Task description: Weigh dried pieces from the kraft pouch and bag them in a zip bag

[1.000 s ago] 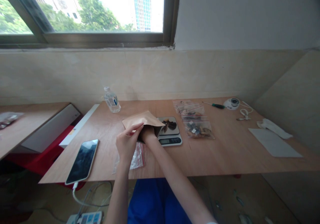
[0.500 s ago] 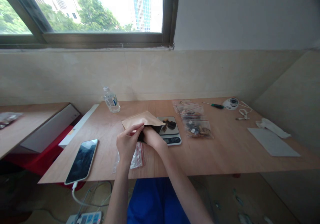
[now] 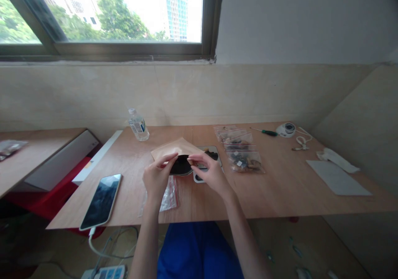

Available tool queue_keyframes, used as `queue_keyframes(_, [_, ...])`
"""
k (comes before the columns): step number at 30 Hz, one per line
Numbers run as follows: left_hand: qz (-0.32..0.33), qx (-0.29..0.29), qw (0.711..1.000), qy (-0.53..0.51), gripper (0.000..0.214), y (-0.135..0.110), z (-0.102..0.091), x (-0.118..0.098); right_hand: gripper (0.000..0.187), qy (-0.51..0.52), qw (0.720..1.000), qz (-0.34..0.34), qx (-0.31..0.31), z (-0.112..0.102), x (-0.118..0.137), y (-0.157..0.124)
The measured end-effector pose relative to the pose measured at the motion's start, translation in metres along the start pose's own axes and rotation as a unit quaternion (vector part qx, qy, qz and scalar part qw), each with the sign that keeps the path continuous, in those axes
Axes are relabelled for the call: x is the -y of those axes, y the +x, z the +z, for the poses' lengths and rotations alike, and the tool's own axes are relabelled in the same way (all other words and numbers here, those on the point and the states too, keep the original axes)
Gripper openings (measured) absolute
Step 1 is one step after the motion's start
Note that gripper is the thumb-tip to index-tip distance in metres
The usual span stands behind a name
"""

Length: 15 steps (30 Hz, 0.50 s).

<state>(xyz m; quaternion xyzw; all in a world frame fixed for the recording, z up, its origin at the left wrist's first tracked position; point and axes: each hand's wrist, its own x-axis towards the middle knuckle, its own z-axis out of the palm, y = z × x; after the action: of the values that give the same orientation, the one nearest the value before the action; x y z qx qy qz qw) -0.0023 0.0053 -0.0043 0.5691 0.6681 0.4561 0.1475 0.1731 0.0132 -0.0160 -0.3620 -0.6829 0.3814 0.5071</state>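
Single head-worn view, facing forward and down over near table (image 3: 280, 192), window (image 3: 124, 18) beyond.

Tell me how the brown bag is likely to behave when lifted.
The brown bag will likely flex: its mouth bows open beside the pinching left hand. It is probably light for its size, judging by its thin rim. Any loose contents might spill, since the mouth gapes.
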Motion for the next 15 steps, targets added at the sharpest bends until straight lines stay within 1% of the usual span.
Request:
queue_keyframes(2, [0.004, -0.005, 1.000, 0.003, 0.026, 0.001, -0.001, 0.000, 0.023, 0.004, 1.000, 0.006, -0.025, -0.013, -0.009, -0.006])
queue_keyframes(5, [0.009, -0.015, 1.000, 0.013, 0.025, 0.004, -0.004, 0.001, 0.030, -0.010, 0.997, 0.035, -0.068, -0.035, -0.031, -0.015])
queue_keyframes(6, [0.011, -0.018, 1.000, 0.014, 0.025, 0.005, -0.004, 0.001, 0.030, -0.025, 0.996, 0.045, -0.073, -0.042, -0.039, -0.017])
queue_keyframes(8, [0.017, -0.019, 1.000, 0.012, 0.026, 0.006, -0.005, 0.002, 0.030, -0.073, 0.994, 0.059, -0.064, -0.053, -0.057, -0.020])
queue_keyframes(10, [0.022, -0.020, 1.000, 0.009, 0.026, 0.006, -0.004, 0.002, 0.032, -0.129, 0.989, 0.062, -0.043, -0.059, -0.073, -0.020])
queue_keyframes(12, [0.022, -0.019, 1.000, 0.010, 0.027, 0.006, -0.004, 0.002, 0.037, -0.185, 0.981, 0.052, -0.031, -0.061, -0.084, -0.017])
queue_keyframes(15, [0.016, -0.015, 1.000, 0.011, 0.027, 0.005, -0.004, 0.002, 0.041, -0.239, 0.970, 0.012, -0.049, -0.058, -0.085, -0.014])
